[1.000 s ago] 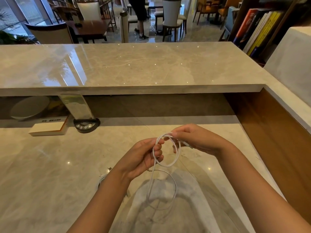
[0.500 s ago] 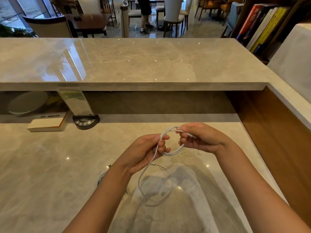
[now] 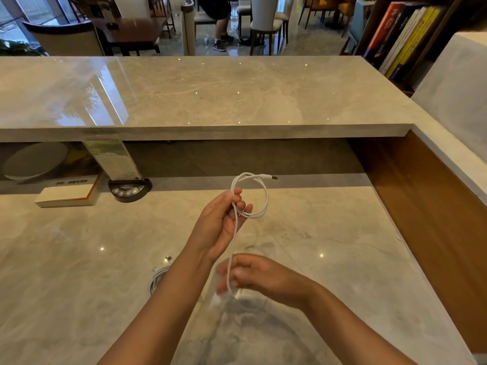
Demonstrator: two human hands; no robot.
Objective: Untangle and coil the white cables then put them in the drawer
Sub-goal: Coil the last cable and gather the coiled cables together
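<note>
The left hand [image 3: 220,225] is raised over the desk [image 3: 79,259], its fingers curled round a white cable [image 3: 253,214] and pinching it near the fingertips. Above and right of that grip the cable forms a small round loop, standing roughly upright, with its plug end [image 3: 268,177] sticking out to the right from the top of the loop. From the pinch one strand drops almost straight down to the right hand [image 3: 261,277], which is lower and nearer the body. That hand is blurred; its fingers look bent round the strand, with a white end below them. The hands are apart, one above the other. A second cable [image 3: 157,279] lies coiled on the desk, partly behind the left forearm.
</note>
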